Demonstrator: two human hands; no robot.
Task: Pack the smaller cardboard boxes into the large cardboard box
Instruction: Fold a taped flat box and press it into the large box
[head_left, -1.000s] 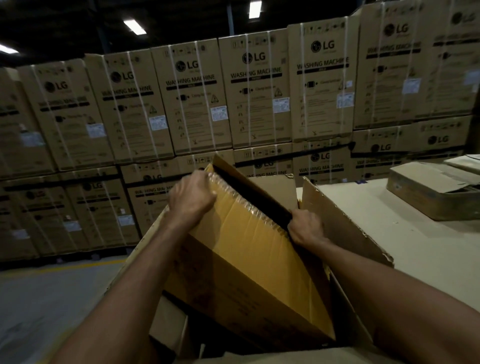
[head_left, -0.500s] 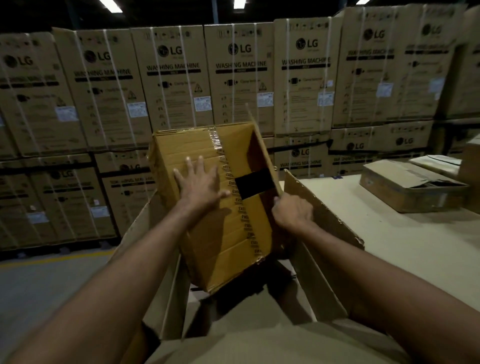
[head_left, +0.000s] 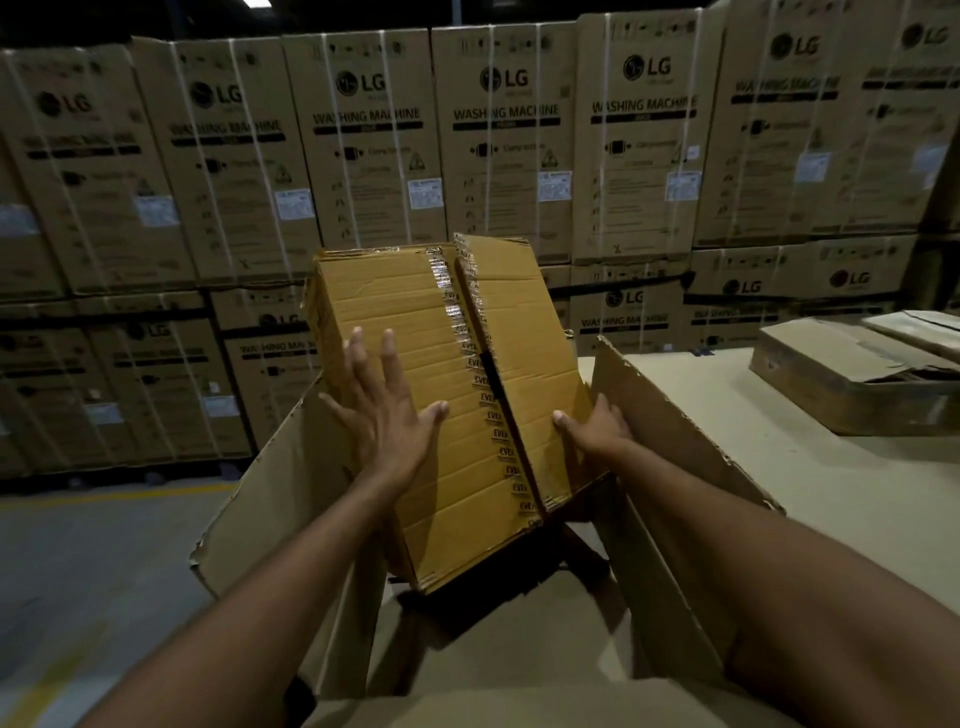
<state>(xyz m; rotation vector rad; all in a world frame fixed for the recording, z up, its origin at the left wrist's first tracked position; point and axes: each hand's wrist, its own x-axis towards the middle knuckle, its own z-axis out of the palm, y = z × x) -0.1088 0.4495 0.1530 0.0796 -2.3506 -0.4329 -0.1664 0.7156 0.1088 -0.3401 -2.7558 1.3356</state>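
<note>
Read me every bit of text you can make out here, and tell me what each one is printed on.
"LG": logo on the stacked cartons behind.
"WASHING MACHINE": under the logo on those cartons.
"EVE...": repeated along the tape on the tilted yellow box, cut off at the seam.
White stickers and small print on the cartons: too blurred to read.
Large open box and the flat box on the table: no text visible.

A smaller box (head_left: 447, 410) stands tilted inside the large open box (head_left: 670, 467), between its left and right flaps. The large box sits at the left end of a table (head_left: 831, 499), with another box (head_left: 852, 374) farther right on it. Stacked washing machine cartons (head_left: 509, 145) stand behind everything.
</note>
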